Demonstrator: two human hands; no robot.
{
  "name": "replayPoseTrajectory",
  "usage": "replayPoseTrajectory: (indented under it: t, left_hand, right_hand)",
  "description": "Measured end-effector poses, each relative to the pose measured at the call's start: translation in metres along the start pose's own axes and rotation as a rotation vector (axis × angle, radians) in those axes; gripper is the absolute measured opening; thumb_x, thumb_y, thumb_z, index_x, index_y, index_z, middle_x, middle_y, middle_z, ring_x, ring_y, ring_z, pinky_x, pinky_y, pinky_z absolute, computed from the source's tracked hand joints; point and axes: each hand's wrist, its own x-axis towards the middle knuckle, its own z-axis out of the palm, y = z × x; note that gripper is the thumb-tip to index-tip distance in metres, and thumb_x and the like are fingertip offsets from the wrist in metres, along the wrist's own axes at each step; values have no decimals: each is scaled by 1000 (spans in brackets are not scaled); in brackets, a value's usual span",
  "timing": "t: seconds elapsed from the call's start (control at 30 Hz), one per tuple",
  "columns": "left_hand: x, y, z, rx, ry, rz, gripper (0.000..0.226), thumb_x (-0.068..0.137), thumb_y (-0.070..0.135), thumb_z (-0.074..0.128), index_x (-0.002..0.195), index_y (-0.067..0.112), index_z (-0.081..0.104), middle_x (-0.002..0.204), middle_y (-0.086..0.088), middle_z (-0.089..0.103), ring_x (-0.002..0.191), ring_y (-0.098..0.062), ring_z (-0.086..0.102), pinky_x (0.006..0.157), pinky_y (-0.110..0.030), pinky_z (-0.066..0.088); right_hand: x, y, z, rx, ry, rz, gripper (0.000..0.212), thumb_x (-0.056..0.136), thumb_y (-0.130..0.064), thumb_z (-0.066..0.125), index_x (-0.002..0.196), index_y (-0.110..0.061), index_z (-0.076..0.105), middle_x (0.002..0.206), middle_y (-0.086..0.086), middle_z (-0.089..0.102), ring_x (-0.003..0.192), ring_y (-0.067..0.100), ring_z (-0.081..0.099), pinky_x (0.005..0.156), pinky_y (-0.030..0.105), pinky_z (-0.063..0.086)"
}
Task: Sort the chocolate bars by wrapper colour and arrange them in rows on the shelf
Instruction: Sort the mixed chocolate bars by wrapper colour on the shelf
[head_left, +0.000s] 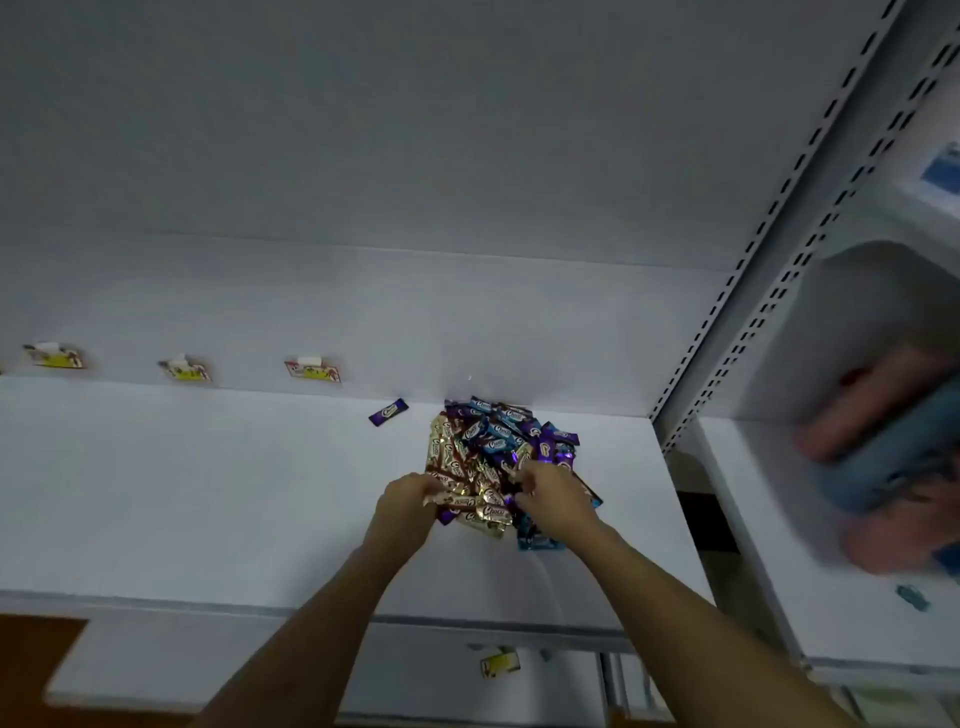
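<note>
Evidently both hands worked the mixed pile of bars (498, 462) near the shelf (208, 493) back right corner, left hand (410, 501) pinching a gold bar (457, 500), right hand (553, 496) curled into purple ones, so single-colour picks suited best.

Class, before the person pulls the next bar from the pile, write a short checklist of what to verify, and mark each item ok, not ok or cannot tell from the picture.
1. Bars sorted by colour: not ok; the pile mixes gold, purple and blue wrappers.
2. Rows started: not ok; only one purple bar lies apart, tilted.
3. Free space on the shelf left of the pile: ok.
4. Left hand has hold of a bar: ok, it holds a gold one at the pile's near edge.
5. Right hand holds one bar only: cannot tell; its fingers are curled into the pile.
</note>
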Motion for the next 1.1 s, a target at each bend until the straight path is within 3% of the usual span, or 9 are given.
replayPoseTrajectory:
  t: [0.17,0.3,0.5,0.6,0.7,0.77,0.87,0.97,1.1]
  left_hand:
    - [14,-6,28,63,2,90,24,90,5,55,108,7,71,108,-12,66,98,-27,61,81,-32,48]
    - [27,-16,45,225,27,202,22,94,10,51,108,5,68,111,-14,63,100,-31,54,83,-34,39]
    - [32,-17,51,303,51,201,19,90,14,62,106,4,67,110,-14,59,102,-31,47,80,-32,36]
    - [33,-17,44,187,84,144,9,86,15,68,88,6,69,96,-12,64,94,-30,50,78,-35,41]
    - [29,-13,36,-69,86,-10,6,83,10,71,88,6,70,86,-5,65,82,-18,55,70,-25,41]
    - [24,-10,31,-172,66,-63,6,82,10,74,85,9,69,77,1,59,69,-9,51,63,-17,38]
    - [16,-7,32,-215,-36,-34,9,81,15,76,78,17,68,70,8,58,64,-2,50,56,-6,34]
    - [12,1,44,-132,-122,18,10,79,17,78,87,15,74,88,3,65,82,-12,57,69,-16,42]
    - [13,15,56,-54,-140,76,13,82,12,73,95,11,73,105,2,66,96,-15,58,75,-20,37]
  right_hand:
    - [26,0,34,24,10,14,24,90,-15,66,113,-9,62,107,7,65,96,22,61,87,36,53]
    - [40,4,55,1,45,28,23,90,-15,66,111,-10,61,107,9,64,97,24,61,87,42,54]
    - [45,7,66,36,94,23,22,88,-7,63,108,-16,63,92,0,62,86,19,60,80,40,55]
    - [48,1,54,195,155,67,20,90,-10,63,111,-13,66,85,-5,60,79,12,59,76,28,53]
    - [46,-1,35,258,158,72,13,92,-10,62,103,-7,69,83,3,65,77,17,60,74,30,51]
    - [42,1,22,239,56,51,14,93,-10,61,98,2,68,83,12,64,73,18,57,77,35,52]
    - [34,6,14,138,-114,18,14,93,-11,62,100,0,68,88,4,62,79,13,57,70,24,48]
    - [30,18,19,125,-78,34,7,92,-12,64,96,-10,69,100,7,68,95,22,62,78,28,48]
    - [30,26,20,165,71,110,11,92,-12,64,98,-4,66,89,10,67,85,25,62,77,31,48]
